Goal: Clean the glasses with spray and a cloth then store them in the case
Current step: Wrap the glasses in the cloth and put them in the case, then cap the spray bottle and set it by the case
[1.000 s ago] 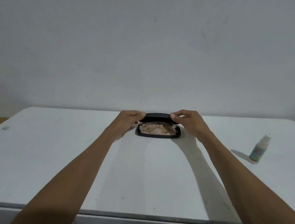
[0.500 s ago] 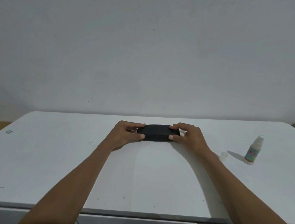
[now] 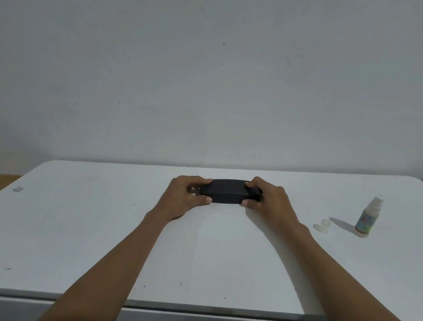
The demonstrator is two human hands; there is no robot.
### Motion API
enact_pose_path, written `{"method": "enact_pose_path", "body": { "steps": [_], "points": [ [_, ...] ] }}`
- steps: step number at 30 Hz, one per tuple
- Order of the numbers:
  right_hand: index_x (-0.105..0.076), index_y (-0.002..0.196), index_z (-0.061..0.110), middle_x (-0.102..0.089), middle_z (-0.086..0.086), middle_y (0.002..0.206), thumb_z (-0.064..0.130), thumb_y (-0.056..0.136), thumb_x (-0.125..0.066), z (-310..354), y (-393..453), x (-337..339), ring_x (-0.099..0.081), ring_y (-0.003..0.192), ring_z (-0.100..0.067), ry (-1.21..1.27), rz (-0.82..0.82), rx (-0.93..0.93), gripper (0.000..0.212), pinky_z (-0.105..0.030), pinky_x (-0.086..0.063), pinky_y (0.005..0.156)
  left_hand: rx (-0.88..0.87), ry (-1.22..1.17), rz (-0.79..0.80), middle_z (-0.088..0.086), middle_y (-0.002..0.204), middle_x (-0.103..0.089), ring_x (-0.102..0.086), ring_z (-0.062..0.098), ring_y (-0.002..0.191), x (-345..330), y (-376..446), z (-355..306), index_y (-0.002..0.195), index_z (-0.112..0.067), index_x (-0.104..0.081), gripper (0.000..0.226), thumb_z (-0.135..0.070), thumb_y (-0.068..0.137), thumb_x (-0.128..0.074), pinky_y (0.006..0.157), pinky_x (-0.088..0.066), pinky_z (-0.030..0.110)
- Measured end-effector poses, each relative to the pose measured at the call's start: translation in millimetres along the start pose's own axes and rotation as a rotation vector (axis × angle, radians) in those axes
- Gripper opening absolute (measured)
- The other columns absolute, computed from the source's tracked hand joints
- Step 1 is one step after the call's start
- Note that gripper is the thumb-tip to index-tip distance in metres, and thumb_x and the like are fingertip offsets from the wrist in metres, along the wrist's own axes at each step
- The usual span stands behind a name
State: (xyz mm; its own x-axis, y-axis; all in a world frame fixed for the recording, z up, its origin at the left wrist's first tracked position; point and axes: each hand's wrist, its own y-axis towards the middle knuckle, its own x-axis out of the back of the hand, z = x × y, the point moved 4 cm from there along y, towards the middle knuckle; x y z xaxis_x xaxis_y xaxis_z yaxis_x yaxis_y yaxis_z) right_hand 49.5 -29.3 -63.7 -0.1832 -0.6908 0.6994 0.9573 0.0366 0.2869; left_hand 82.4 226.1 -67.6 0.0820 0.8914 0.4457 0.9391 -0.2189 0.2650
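Left hand [image 3: 184, 196] pinches the left end of the black case [image 3: 228, 191], fingers curled over the top edge, thumb on the near face; right hand [image 3: 269, 201] does the same at the right end, thumb tip on the near lower edge. Case sits centre frame, slightly above mid-height, on the white table [image 3: 90, 239], lid down and appearing fully closed; glasses not visible, presumably inside w/ the cloth. Long axis runs left–right across the frame, roughly parallel to the table's far edge; curved top bows upward, near long face toward the camera. Handling est.: rigid shell, light, matte surface so prob. not slippery; contents fragile, so avoid squeezing mid-span. Best hold = the two short ends, as now, or one hand spanning the long faces. Spray bottle [image 3: 367, 217] stands upright at right of frame, well apart from the case; its clear cap [image 3: 323, 224] lies just left of it, off the bottle. Task looks near done, pending recapping.
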Motion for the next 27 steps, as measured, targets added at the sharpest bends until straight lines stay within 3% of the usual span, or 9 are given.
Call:
{"method": "enact_pose_path", "body": {
  "steps": [4, 8, 16, 20, 23, 25, 27],
  "points": [
    [-0.064, 0.114, 0.022, -0.068, 0.001, 0.1, 0.024, 0.084, -0.081, 2, 23, 4, -0.06, 0.092, -0.027, 0.008, -0.002, -0.022, 0.034, -0.035, -0.045, 0.076, 0.034, -0.079, -0.026, 0.001, 0.111, -0.073, -0.065, 0.019, 0.096, -2, 23, -2, 0.122, -0.019, -0.075, 0.05, -0.002, 0.076, -0.086, 0.081, -0.057, 0.021],
    [-0.062, 0.117, 0.016, -0.066, -0.002, 0.1, 0.019, 0.088, -0.079, 5, 56, 3, -0.058, 0.089, -0.027, -0.007, -0.029, -0.009, 0.034, -0.032, -0.04, 0.073, 0.084, -0.162, -0.064, 0.011, 0.117, -0.072, -0.066, 0.035, 0.112, -2, 57, 9, 0.124, -0.015, -0.074, 0.052, 0.005, 0.077, -0.083, 0.087, -0.063, 0.042],
    [-0.063, 0.12, 0.019, -0.068, -0.002, 0.104, 0.017, 0.088, -0.075, -6, 86, -19, -0.061, 0.093, -0.027, -0.027, -0.027, -0.045, 0.034, -0.033, -0.044, 0.076, 0.026, 0.144, -0.091, -0.01, 0.112, -0.076, -0.072, 0.004, 0.101, 2, 84, 30, 0.126, -0.028, -0.072, 0.052, -0.02, 0.077, -0.089, 0.099, -0.058, 0.037],
    [-0.063, 0.121, 0.02, -0.067, 0.0, 0.099, 0.019, 0.089, -0.075, -7, 85, -19, -0.062, 0.09, -0.027, -0.045, -0.039, -0.06, 0.034, -0.037, -0.051, 0.079, 0.014, 0.182, -0.08, -0.01, 0.112, -0.076, -0.072, 0.007, 0.102, 2, 85, 30, 0.124, -0.033, -0.072, 0.049, -0.023, 0.078, -0.087, 0.099, -0.057, 0.039],
    [-0.064, 0.12, 0.019, -0.069, -0.003, 0.099, 0.017, 0.088, -0.073, 1, 85, -13, -0.064, 0.093, -0.03, -0.093, -0.009, -0.06, 0.033, -0.039, -0.053, 0.079, 0.047, 0.213, -0.054, -0.003, 0.116, -0.073, -0.07, 0.014, 0.105, 1, 82, 16, 0.128, -0.027, -0.07, 0.05, -0.016, 0.082, -0.084, 0.101, -0.056, 0.04],
    [-0.067, 0.119, 0.02, -0.072, -0.004, 0.103, 0.016, 0.088, -0.071, 9, 80, -6, -0.065, 0.098, -0.029, -0.154, 0.004, -0.052, 0.032, -0.04, -0.055, 0.08, 0.056, 0.266, -0.054, 0.002, 0.122, -0.07, -0.068, 0.02, 0.109, -2, 79, 2, 0.132, -0.022, -0.068, 0.052, -0.014, 0.083, -0.083, 0.094, -0.057, 0.032],
    [-0.069, 0.12, 0.023, -0.073, -0.004, 0.108, 0.018, 0.089, -0.071, 15, 71, 6, -0.065, 0.105, -0.028, -0.198, -0.02, -0.049, 0.032, -0.04, -0.056, 0.081, 0.0, 0.353, -0.066, 0.002, 0.127, -0.067, -0.065, 0.02, 0.112, -8, 74, -17, 0.135, -0.016, -0.065, 0.055, -0.012, 0.083, -0.082, 0.08, -0.047, 0.008]
  ]
}}
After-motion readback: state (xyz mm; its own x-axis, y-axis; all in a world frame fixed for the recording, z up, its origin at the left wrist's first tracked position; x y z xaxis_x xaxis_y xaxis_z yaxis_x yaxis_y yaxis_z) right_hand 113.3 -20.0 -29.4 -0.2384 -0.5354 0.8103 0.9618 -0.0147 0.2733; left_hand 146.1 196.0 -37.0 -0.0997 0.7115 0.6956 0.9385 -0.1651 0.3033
